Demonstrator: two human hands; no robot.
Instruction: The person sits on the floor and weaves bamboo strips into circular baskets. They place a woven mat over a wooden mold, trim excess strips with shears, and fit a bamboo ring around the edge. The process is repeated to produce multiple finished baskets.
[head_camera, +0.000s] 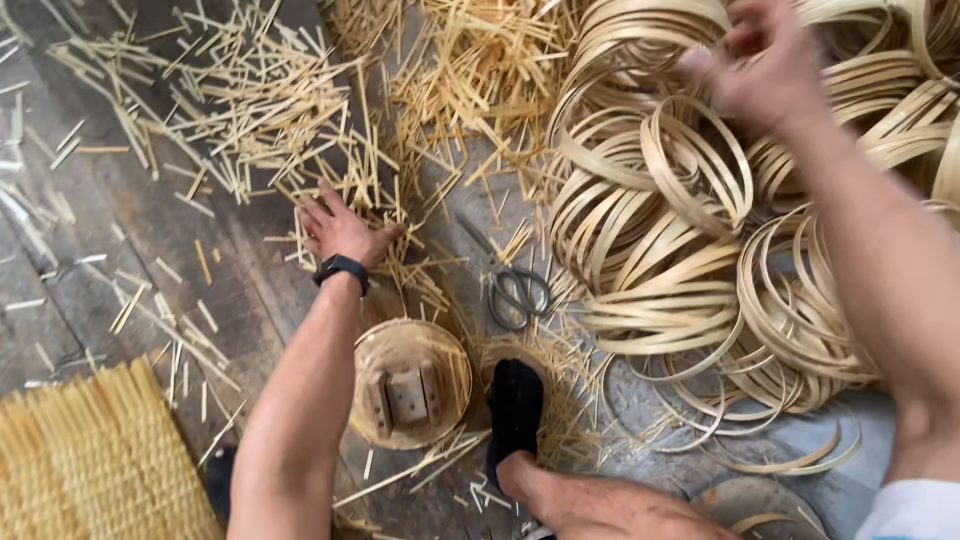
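Right forearm fills the right edge of the frame, nearest the lens, and runs up to the right hand (765, 70) at the upper right. That hand is blurred; its fingers curl down onto the pile of bamboo hoops (690, 240), but whether they are closed on 1 hoop cannot be told. The hoops lie stacked and overlapping across the right half of the frame, directly under and below this hand.

Left hand (340, 232) sits at centre left, wrist banded by a black watch (341, 268). Its fingers are spread flat and released, pressing on the scattered bamboo sticks (260, 110) that cover the floor toward the upper left; it grasps nothing.

Handling judgement: each hoop is a thin, flat strip bent into a ring, so it should be light, springy and easy to deform. Take hold at the rim with thumb and fingers across the strip width; rings nest into each other and may snag when lifted.

Other items:
1. Scissors (515, 285) lie at centre, between the 2 hands.
2. A round woven form (410, 385) rests at lower centre.
3. A black-socked foot (515, 405) stands just beside the form.
4. A woven mat (95, 465) occupies the lower left
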